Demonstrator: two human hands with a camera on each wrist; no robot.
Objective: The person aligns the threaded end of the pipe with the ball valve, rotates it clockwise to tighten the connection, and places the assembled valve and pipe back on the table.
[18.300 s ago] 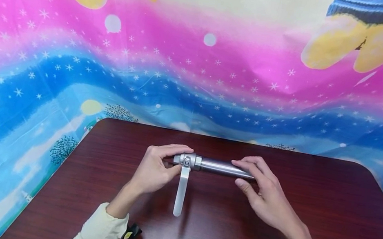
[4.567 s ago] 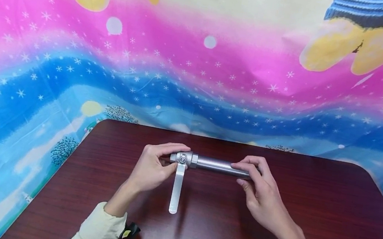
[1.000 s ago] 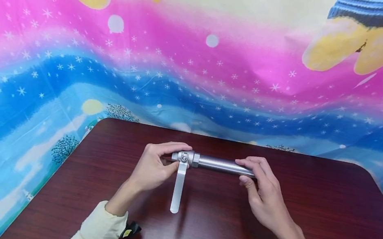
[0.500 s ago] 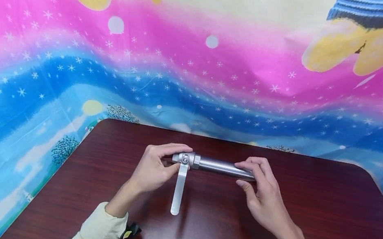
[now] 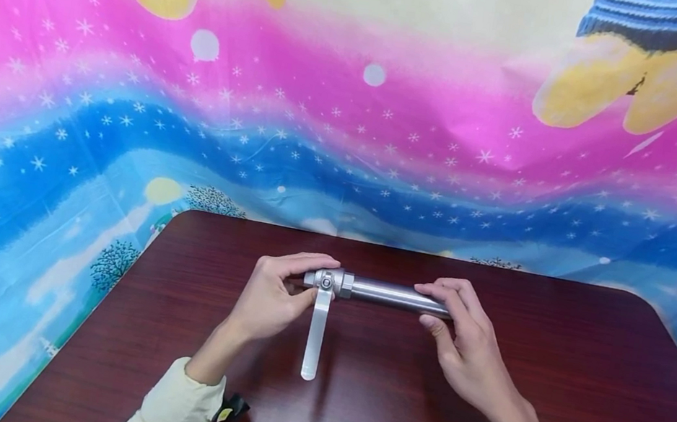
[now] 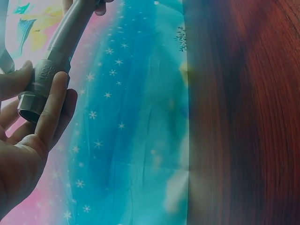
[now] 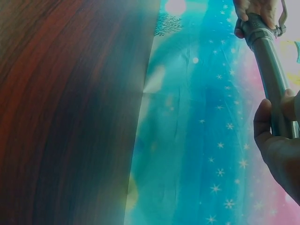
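Observation:
A silver ball valve (image 5: 338, 281) joins the left end of a straight metal pipe (image 5: 382, 292), held roughly level above the table. Its flat lever handle (image 5: 315, 339) points toward me, at right angles to the pipe. My left hand (image 5: 268, 299) grips the valve body between thumb and fingers. In the left wrist view, the hollow hexagonal end of the valve (image 6: 32, 105) faces outward beside my fingers. My right hand (image 5: 468, 347) holds the pipe near its right end, fingers above and thumb below. The pipe's far right tip is hidden by that hand.
A dark red-brown wooden table (image 5: 374, 413) with rounded far corners lies beneath both hands. A colourful printed cloth (image 5: 349, 140) hangs close behind the table's far edge. Black straps (image 5: 233, 408) sit at both wrists, by pale sleeves (image 5: 178, 402).
Both hands keep their hold on the valve and pipe. Over the last second, the assembly has dipped very slightly. Compared with 18 seconds ago, the valve sits a little further left.

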